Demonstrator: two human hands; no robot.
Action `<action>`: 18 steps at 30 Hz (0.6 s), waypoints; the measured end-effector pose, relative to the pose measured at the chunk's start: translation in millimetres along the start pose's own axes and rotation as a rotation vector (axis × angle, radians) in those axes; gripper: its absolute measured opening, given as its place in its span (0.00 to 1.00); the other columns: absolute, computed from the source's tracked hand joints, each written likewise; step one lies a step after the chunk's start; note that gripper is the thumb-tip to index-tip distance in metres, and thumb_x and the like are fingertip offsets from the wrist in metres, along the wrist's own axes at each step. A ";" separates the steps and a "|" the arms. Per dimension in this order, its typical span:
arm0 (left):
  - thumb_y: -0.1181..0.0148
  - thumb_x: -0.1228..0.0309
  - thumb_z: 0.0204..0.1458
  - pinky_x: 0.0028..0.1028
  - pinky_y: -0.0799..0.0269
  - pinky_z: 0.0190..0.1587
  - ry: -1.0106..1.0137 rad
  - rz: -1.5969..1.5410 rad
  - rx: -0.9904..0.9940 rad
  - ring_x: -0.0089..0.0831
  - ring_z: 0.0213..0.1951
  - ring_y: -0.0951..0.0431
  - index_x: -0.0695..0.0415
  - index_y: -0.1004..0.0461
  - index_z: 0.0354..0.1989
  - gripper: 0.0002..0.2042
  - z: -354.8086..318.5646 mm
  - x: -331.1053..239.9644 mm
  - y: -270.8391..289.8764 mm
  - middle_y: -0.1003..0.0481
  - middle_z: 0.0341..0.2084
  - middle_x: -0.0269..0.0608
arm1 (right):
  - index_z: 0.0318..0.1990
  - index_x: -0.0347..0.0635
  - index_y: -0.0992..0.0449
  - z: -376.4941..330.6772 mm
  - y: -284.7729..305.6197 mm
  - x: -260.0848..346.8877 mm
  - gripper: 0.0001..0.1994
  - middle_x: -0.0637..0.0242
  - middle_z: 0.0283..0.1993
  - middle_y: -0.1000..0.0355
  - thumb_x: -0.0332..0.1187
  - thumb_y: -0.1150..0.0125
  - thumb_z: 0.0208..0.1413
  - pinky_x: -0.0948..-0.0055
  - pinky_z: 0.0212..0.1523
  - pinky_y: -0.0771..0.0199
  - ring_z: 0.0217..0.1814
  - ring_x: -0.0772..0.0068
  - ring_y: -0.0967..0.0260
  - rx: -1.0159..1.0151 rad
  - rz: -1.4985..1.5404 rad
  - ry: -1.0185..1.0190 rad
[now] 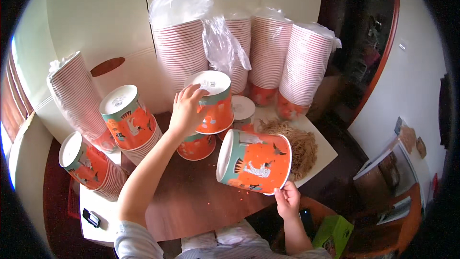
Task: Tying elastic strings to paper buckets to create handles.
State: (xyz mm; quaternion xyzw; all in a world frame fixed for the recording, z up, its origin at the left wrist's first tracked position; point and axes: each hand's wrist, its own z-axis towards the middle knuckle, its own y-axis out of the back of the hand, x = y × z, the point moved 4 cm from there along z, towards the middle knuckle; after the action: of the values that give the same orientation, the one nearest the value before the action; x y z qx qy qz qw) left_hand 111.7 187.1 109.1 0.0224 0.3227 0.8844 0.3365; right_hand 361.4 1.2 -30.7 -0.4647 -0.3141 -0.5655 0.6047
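Note:
My right hand (288,200) pinches the rim of an orange and green paper bucket (263,163), which lies tilted on its side in the air above the table. My left hand (187,108) reaches forward, its fingers over the base edge of another upside-down paper bucket (218,110) and its thumb against the side. That bucket sits on or just above a lower orange bucket (197,147); I cannot tell whether it is lifted. Next to it stands one more upside-down bucket (243,108) with a white base.
Tall plastic-wrapped bucket stacks (179,50) stand along the back. Shorter nested stacks (128,120) are at the left, near a small black and white object (91,218). A heap of brown shredded filler (297,151) lies on the right. A green box (333,235) sits below the table edge.

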 end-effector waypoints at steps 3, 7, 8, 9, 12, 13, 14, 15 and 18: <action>0.42 0.70 0.42 0.38 0.39 0.48 0.271 -0.303 0.206 0.48 0.46 0.35 0.59 0.33 0.41 0.16 -27.6 -18.4 24.7 0.32 0.40 0.51 | 0.37 0.31 0.34 -1.0 -9.2 1.4 0.06 0.66 0.33 0.31 0.21 0.49 0.51 0.83 0.31 0.34 0.30 0.84 0.35 -0.020 -0.107 0.128; 0.45 0.71 0.50 0.25 0.30 0.37 0.519 -0.861 0.258 0.25 0.37 0.29 0.64 0.36 0.41 0.13 -103.8 -45.8 46.7 0.29 0.34 0.44 | 0.33 0.34 0.31 -13.8 -23.6 2.8 0.05 0.63 0.25 0.30 0.23 0.46 0.48 0.81 0.28 0.33 0.27 0.81 0.32 0.037 -0.365 0.129; 0.44 0.71 0.49 0.25 0.30 0.37 0.551 -0.839 0.293 0.25 0.36 0.29 0.64 0.38 0.43 0.16 -124.4 -45.9 52.0 0.30 0.33 0.44 | 0.33 0.35 0.31 -18.4 -29.2 3.4 0.05 0.63 0.25 0.29 0.24 0.45 0.48 0.80 0.26 0.33 0.26 0.80 0.32 0.078 -0.421 0.117; 0.43 0.72 0.48 0.25 0.31 0.37 0.576 -0.874 0.284 0.24 0.35 0.29 0.63 0.40 0.44 0.17 -138.0 -50.2 53.7 0.30 0.32 0.42 | 0.31 0.37 0.30 -20.3 -38.2 1.3 0.03 0.63 0.24 0.30 0.24 0.45 0.48 0.80 0.23 0.35 0.23 0.82 0.34 0.070 -0.409 0.214; 0.44 0.74 0.48 0.25 0.33 0.42 0.846 -1.005 0.202 0.22 0.39 0.31 0.63 0.41 0.43 0.16 -192.6 -44.1 50.8 0.31 0.35 0.38 | 0.38 0.34 0.34 -30.6 -66.9 -11.4 0.08 0.67 0.27 0.32 0.23 0.48 0.50 0.83 0.25 0.37 0.26 0.85 0.38 0.268 -0.119 -0.012; 0.44 0.75 0.48 0.24 0.33 0.42 0.912 -1.024 0.142 0.22 0.38 0.31 0.63 0.40 0.42 0.15 -206.8 -42.4 52.4 0.32 0.34 0.37 | 0.39 0.33 0.35 -33.4 -73.5 -17.6 0.09 0.67 0.29 0.33 0.23 0.48 0.50 0.83 0.26 0.37 0.27 0.85 0.38 0.316 -0.057 -0.101; 0.44 0.75 0.48 0.23 0.33 0.41 0.964 -1.140 0.082 0.21 0.36 0.31 0.62 0.39 0.38 0.12 -220.6 -37.5 51.0 0.32 0.32 0.35 | 0.40 0.33 0.36 -36.7 -80.0 -23.7 0.10 0.67 0.31 0.33 0.23 0.48 0.50 0.84 0.28 0.36 0.28 0.85 0.38 0.361 0.005 -0.191; 0.44 0.75 0.48 0.23 0.33 0.41 0.984 -1.139 0.082 0.21 0.36 0.31 0.62 0.39 0.38 0.12 -229.5 -35.7 50.8 0.32 0.32 0.35 | 0.43 0.33 0.38 -35.4 -89.0 -22.7 0.12 0.67 0.36 0.34 0.24 0.48 0.51 0.84 0.31 0.36 0.31 0.85 0.38 0.357 0.062 -0.162; 0.46 0.80 0.47 0.19 0.34 0.39 1.096 -1.216 -0.069 0.19 0.34 0.30 0.61 0.37 0.37 0.10 -254.2 -26.0 51.4 0.32 0.30 0.33 | 0.42 0.34 0.37 -25.9 -104.3 -30.1 0.11 0.69 0.36 0.34 0.25 0.47 0.52 0.86 0.32 0.37 0.32 0.85 0.38 0.315 0.146 -0.195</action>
State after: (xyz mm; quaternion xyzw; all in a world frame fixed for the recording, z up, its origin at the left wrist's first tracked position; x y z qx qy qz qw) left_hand 36.6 0.9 -57.1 -0.6024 0.3699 0.4419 0.5523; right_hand 251.0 -3.2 -46.0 -0.4385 -0.4213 -0.4161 0.6760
